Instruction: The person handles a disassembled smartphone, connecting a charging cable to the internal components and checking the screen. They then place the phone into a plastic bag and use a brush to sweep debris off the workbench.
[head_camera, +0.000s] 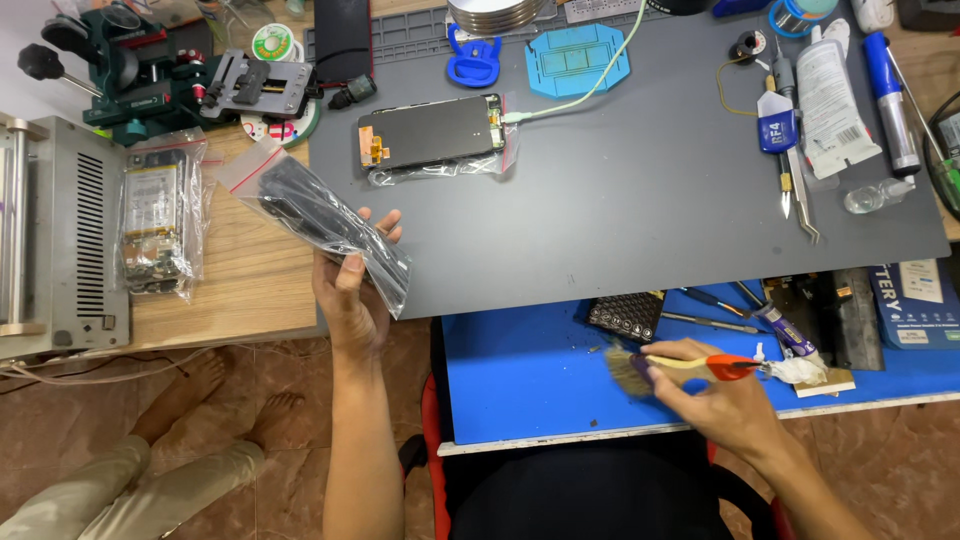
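- The left hand (350, 290) is raised above the near left corner of the grey work mat (640, 190); its fingers are closed round a clear zip bag (315, 215) with something dark and flat inside, the bag slanting from far left to near right.
- The right hand (725, 395) rests over the blue mat (520, 370) near the table's near edge, fingers pinched on a brush (640, 368) with a pale handle and orange end; its bristles touch the blue mat.
- Just beyond the brush lies a small dark tray of screws (625, 315).
- On the far part of the grey work mat a phone screen assembly (430, 132) lies flat on another clear bag, with a pale green cable (600, 75) running to its right end.
- At the left, on the wooden table (250, 290), a bagged circuit board (155, 220) lies beside a grey metal machine (60, 240).
- Tweezers (805, 215), a white tube (830, 95) and a blue pen-like tool (890, 90) lie at the far right of the grey mat.
- Another person's bare feet (235, 400) show on the tiled floor at the near left.
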